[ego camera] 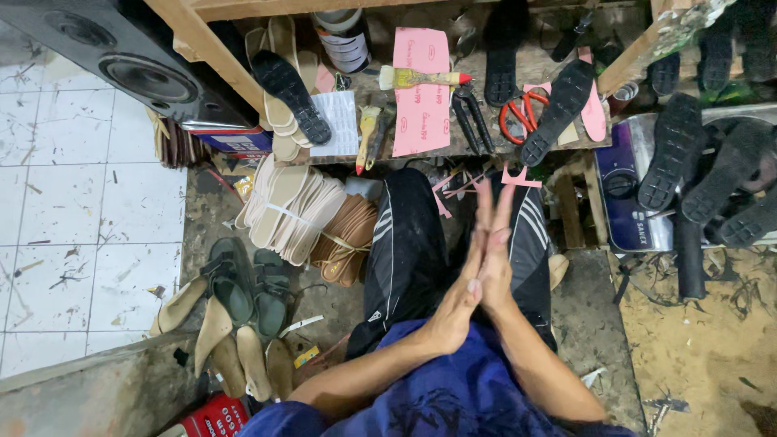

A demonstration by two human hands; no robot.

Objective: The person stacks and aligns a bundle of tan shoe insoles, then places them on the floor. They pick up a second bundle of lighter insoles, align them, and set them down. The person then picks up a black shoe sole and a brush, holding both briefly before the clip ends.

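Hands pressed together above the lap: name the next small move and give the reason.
Probably part the palms and reach forward to the bench. The left hand and right hand lie flat against each other and hold nothing, while the brush, pliers and pink sole pattern lie straight ahead on the wooden bench.

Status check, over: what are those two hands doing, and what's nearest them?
Left hand and right hand pressed palm to palm over the lap, holding nothing. Nearest: pink scraps, pliers on the bench. Nothing between.
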